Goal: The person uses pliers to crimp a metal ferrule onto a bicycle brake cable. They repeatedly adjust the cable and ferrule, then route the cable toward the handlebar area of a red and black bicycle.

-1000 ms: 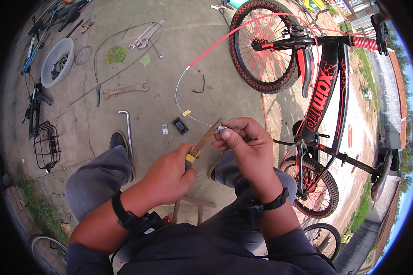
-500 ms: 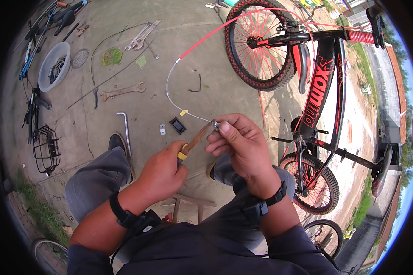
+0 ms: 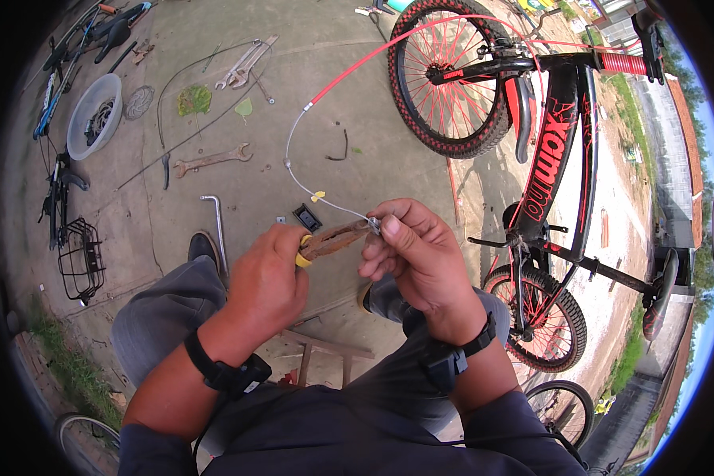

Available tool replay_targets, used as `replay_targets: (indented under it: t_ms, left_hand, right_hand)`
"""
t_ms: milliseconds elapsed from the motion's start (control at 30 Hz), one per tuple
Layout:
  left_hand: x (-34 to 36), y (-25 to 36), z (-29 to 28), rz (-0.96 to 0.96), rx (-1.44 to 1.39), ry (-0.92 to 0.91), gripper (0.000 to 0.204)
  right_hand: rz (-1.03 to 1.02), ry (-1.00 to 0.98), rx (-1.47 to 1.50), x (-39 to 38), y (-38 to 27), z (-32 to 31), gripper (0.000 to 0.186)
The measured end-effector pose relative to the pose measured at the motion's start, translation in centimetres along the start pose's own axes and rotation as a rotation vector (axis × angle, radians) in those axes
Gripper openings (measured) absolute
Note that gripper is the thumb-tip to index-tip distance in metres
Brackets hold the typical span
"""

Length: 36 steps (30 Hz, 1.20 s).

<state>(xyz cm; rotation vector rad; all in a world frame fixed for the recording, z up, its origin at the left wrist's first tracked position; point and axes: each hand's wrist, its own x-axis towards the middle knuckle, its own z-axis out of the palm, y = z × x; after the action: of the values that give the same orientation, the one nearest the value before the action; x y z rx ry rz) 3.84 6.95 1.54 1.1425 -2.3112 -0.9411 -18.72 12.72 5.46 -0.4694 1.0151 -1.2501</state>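
My left hand is closed round rusty pliers with yellow grips, their nose pointing right and meeting a small silver fitting. My right hand pinches that fitting between thumb and forefinger, the other fingers curled beneath. From the fitting, a thin cable with a small yellow tab loops up over the concrete into red housing that runs to the bicycle. Whether the plier jaws grip the fitting, I cannot tell.
A black-and-red bicycle stands at my right. On the ground lie wrenches, a bent metal bar, a black part and a wire rack. A plastic tub and bicycle parts sit left. A wooden stool frame is below my hands.
My left hand has risen and moved left, turning the pliers from steeply slanted to flatter, so their jaws show more broadly. My right hand still pinches the fitting, nearly in place.
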Motion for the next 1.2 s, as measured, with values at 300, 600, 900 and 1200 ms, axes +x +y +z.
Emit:
replay_targets:
  t_ms: [300,600,900,1200]
  left_hand:
    - [0.1,-0.2,0.1,0.055,0.017,0.028,0.046]
    - [0.7,0.1,-1.0,0.156,0.052,0.032,0.038]
    - [0.6,0.5,-1.7,0.148,0.008,0.035,0.034]
    - [0.4,0.4,-2.0,0.151,0.029,0.044,0.041]
  right_hand:
    - [-0.038,0.01,-0.04,-0.3,0.2,-0.1,0.022]
    - [-0.098,-0.022,-0.073,-0.7,-0.2,0.1,0.024]
    - [-0.179,-0.08,-0.099,-1.7,-0.6,0.8,0.023]
    - [-0.191,-0.108,-0.105,-1.8,-0.6,1.2,0.023]
